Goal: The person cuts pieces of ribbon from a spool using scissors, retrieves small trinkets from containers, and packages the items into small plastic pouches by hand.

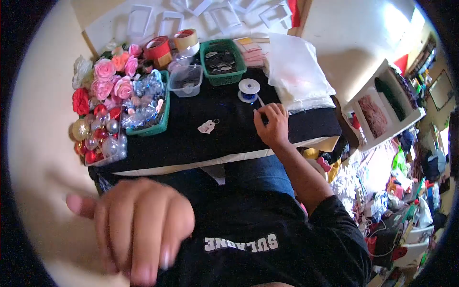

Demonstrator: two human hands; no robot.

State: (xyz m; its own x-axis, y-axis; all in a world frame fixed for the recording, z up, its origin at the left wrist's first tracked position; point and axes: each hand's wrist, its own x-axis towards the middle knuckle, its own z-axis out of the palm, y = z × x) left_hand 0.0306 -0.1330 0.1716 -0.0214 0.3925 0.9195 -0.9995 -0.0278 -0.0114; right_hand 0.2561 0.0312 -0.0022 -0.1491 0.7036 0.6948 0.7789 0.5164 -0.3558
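My left hand (143, 225) is raised close to the camera at the lower left, slightly blurred, its thumb stretched out to the side and its fingers hanging down; nothing shows in it. Over the right part of the black-covered table (191, 148), my right hand (275, 125) has its fingers pinched together. A thin pale tip (260, 101) shows by those fingertips, too small to name. Just beyond it stands a white spool (248, 90) wound with blue. A small white tag-like piece with a ring (207, 126) lies nearer the table's middle.
Artificial flowers (107, 79), baubles (103, 136) and a green basket of tinsel (162, 122) stand left. Behind are a clear tub (186, 81), another green basket (222, 79) and tape rolls (185, 40). Plastic sheets (296, 71) lie right; a white drawer unit (382, 107) stands beyond.
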